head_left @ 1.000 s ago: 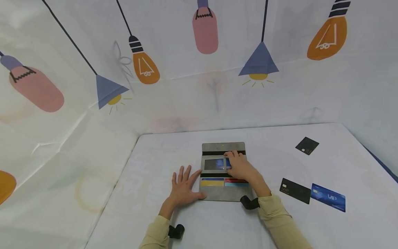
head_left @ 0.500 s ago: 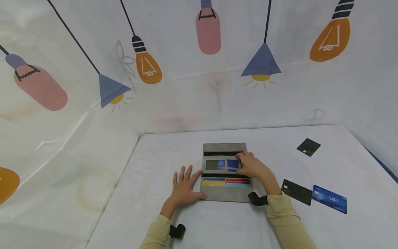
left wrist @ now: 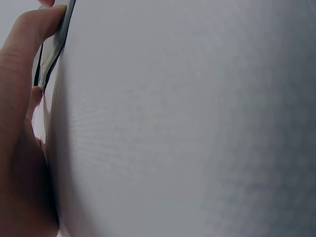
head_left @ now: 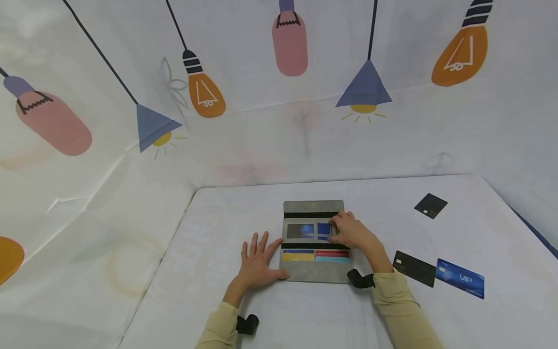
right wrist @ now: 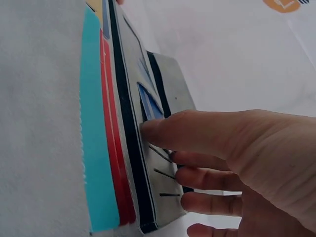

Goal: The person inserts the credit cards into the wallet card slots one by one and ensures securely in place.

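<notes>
A grey wallet (head_left: pixel 301 272) lies unfolded on the white table, with yellow, red and light-blue strips along its nearer panel. My left hand (head_left: pixel 256 269) is spread flat beside it, thumb and index fingertips touching its left edge. Over the right part of the middle panel, my right hand (head_left: pixel 355 233) pinches a blue card (head_left: pixel 323 230) between thumb and fingers. In the right wrist view the thumb covers the near edge of that blue card (right wrist: pixel 152 106). More blue shows through the window (head_left: pixel 301 230) left of it. The left wrist view catches the left thumb (left wrist: pixel 42 22) at the wallet's edge.
Right of the wallet lie a black card (head_left: pixel 414 268) and a blue card (head_left: pixel 460 278) with their ends together. A smaller-looking black card (head_left: pixel 430 205) is farther back. Behind the table (head_left: pixel 235 213) hangs a white sheet (head_left: pixel 261 145) printed with lamps and bulbs.
My right hand has shifted right along the wallet's middle panel, uncovering more of the blue card, and has stayed about there since half a second ago. The left hand keeps its place.
</notes>
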A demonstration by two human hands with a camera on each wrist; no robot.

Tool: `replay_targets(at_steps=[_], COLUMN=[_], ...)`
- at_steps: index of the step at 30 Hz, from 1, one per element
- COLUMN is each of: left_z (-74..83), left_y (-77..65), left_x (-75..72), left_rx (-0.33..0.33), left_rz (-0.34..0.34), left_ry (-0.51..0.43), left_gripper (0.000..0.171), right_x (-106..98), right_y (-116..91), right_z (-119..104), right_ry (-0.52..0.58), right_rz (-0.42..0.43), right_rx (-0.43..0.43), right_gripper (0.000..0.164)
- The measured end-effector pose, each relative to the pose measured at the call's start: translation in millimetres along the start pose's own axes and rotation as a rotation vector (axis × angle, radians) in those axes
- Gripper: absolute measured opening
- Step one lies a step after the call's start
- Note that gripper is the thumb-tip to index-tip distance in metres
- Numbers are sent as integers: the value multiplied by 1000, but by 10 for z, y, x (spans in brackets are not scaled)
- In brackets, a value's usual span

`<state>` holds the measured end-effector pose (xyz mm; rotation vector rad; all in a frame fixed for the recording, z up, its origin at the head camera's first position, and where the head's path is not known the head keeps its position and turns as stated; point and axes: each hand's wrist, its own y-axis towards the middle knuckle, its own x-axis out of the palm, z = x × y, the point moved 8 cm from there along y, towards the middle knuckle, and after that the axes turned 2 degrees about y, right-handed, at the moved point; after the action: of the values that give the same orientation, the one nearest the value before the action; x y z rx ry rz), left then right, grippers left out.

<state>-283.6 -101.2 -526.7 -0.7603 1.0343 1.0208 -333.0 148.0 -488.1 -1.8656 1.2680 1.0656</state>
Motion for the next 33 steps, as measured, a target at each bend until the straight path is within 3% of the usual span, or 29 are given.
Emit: replay_targets(at_steps=[10, 16, 26, 33], left_z=[-5, -14, -19, -59], left_y=[-3, 0, 2, 14], left_x=[0, 5, 18, 53], left_rx=[1, 5, -5, 18], left_rz=[2, 9, -8, 35], left_ry=[-5, -4, 15, -17], left_gripper=[88, 88, 89, 90], right_x=[53, 87, 141, 167], right_y=[75, 83, 88, 80], right_z=[-82, -109, -258, -321], right_ry=[-27, -23, -62, -70], right_rz=[32, 13, 83, 97], right_rx=[-27, -15, -119, -130], right_gripper=[39, 45, 45, 43])
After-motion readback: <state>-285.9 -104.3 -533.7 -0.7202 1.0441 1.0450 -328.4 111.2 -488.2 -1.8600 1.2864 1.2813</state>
